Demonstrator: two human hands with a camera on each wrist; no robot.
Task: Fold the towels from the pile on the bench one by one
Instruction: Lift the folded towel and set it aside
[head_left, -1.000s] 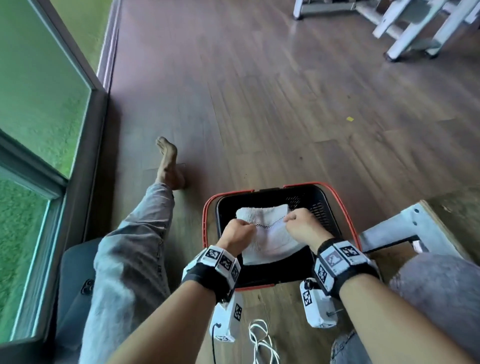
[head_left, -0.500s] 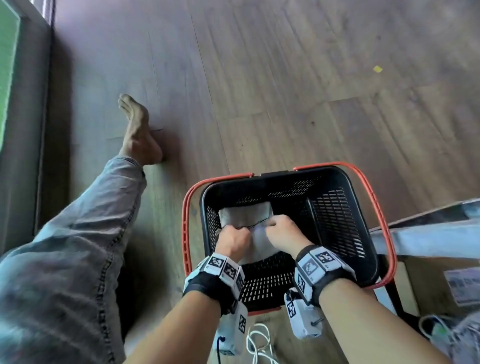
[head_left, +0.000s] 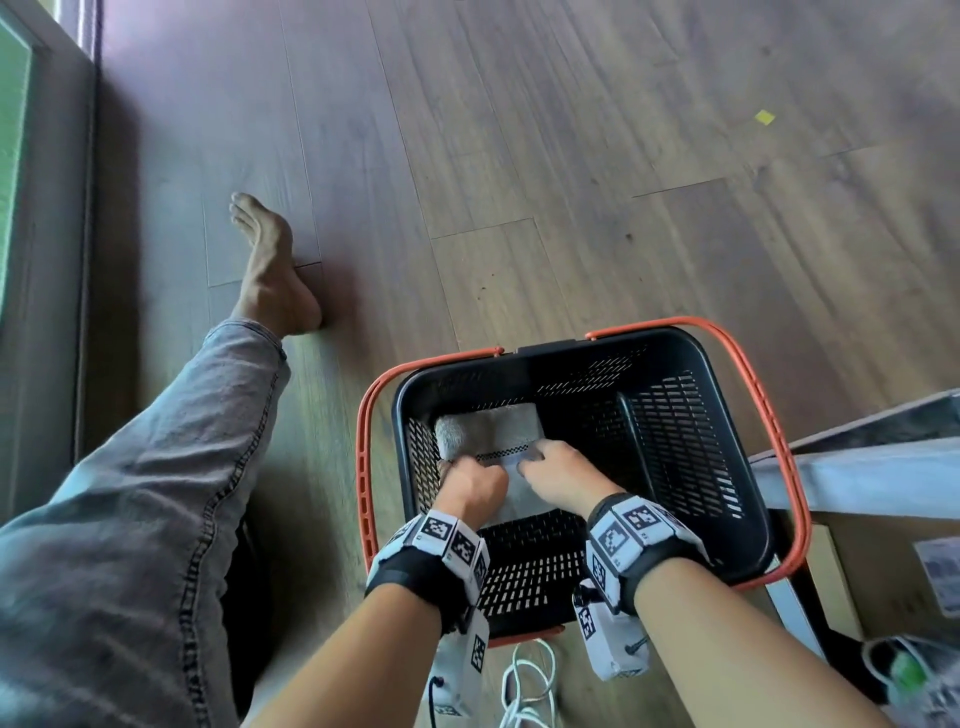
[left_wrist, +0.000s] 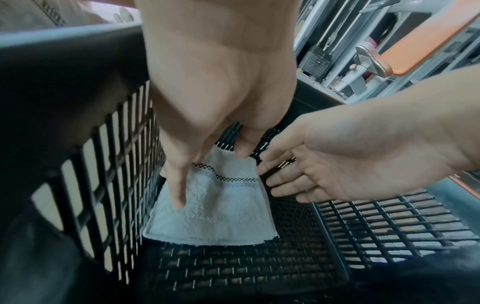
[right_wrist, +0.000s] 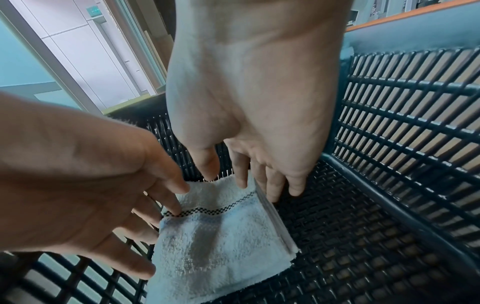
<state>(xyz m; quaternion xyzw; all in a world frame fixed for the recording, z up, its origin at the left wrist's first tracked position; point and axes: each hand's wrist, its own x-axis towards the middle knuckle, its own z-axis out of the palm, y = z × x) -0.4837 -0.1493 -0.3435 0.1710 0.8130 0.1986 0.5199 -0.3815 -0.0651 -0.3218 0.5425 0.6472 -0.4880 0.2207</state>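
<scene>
A folded white towel (head_left: 488, 426) with a thin checked stripe lies on the floor of a black plastic basket (head_left: 675, 441), against its left wall. Both hands reach down into the basket. My left hand (head_left: 472, 486) touches the towel's left edge with straight fingers (right_wrist: 166, 201), and one finger (left_wrist: 179, 195) rests on top of the towel (left_wrist: 221, 205). My right hand (head_left: 561, 467) hovers at the towel's right edge with relaxed, spread fingers (right_wrist: 270, 185). Neither hand grips the towel (right_wrist: 221, 236).
The basket has orange handles (head_left: 769, 405) and stands on a wooden floor (head_left: 571, 182). My leg in grey jeans (head_left: 156, 493) and bare foot (head_left: 270, 280) stretch out to the left. A white cable (head_left: 524, 686) lies near the basket, with a cardboard box (head_left: 883, 571) to the right.
Both hands carried the folded towel down from the basket's rim to its floor on the left side. Their fists have loosened into straight fingers. The head view tilted downward.
</scene>
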